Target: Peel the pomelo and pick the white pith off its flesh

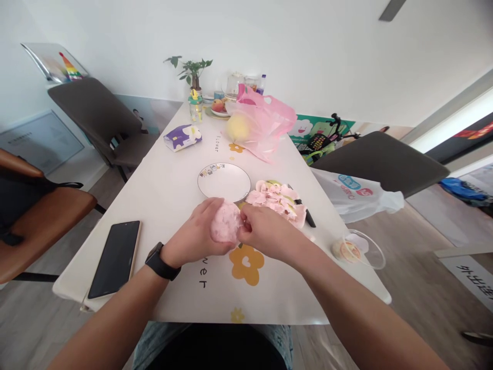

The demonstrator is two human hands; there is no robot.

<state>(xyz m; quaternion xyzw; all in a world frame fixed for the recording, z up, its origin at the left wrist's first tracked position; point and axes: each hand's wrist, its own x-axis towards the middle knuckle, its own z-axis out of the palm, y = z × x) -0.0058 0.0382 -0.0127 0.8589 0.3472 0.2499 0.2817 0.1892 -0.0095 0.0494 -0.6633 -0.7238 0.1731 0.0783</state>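
Observation:
A peeled pink pomelo [225,222] is cradled in my left hand [200,228], fingers and thumb wrapped around its left side. My right hand [262,228] has its fingertips pinched together against the fruit's right side, at the pale pith; exactly what lies between them is partly hidden. Just beyond the fruit is a white plate [224,182] with small cartoon figures on its rim. Pink-and-green pomelo peel [277,200] lies heaped to the right of the plate. From under the heap sticks a black handle [310,219], probably of a knife.
A phone [114,259] lies at the table's left. Further back are a tissue pack [182,137], a pink plastic bag [269,121] around something yellow, a bottle [195,107] and a plant [194,72]. At the right edge hang a white bag [356,192] and a clear container [367,252].

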